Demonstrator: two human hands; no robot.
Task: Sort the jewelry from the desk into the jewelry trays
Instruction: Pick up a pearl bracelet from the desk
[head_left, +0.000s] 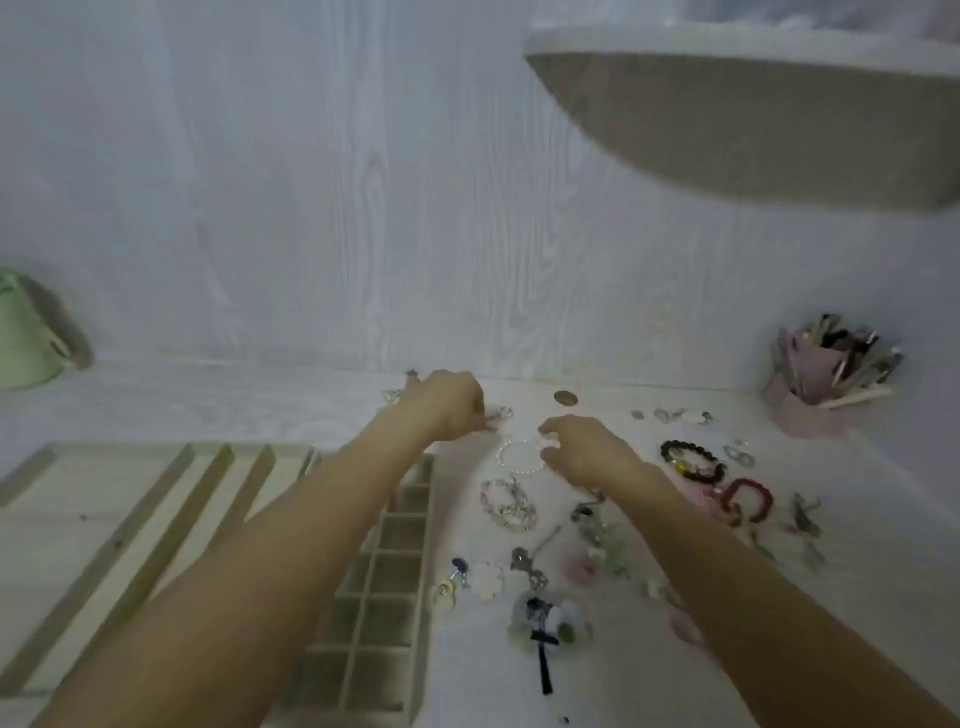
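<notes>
Lower centre of frame: a mixed clump of small jewelry on the desk, with a dark ribbon-like tail; blurred, pieces not separable. Left of it, the compartment tray, small square cells, those in view looking empty; further left, the slotted tray with long dividers.

Mid frame: pink beaded bracelet, black beaded bracelet and red beaded bracelet lie flat. Judged light, floppy on their cords, liable to roll; best pinched across the loop.

Centre: pearl bracelet lies just left of the right hand, whose fingers curl loosely over it, holding nothing visible. Contact cannot be told.

Further back: left hand, fingers curled, appears to pinch a small clear piece; blurred, grip uncertain.
</notes>
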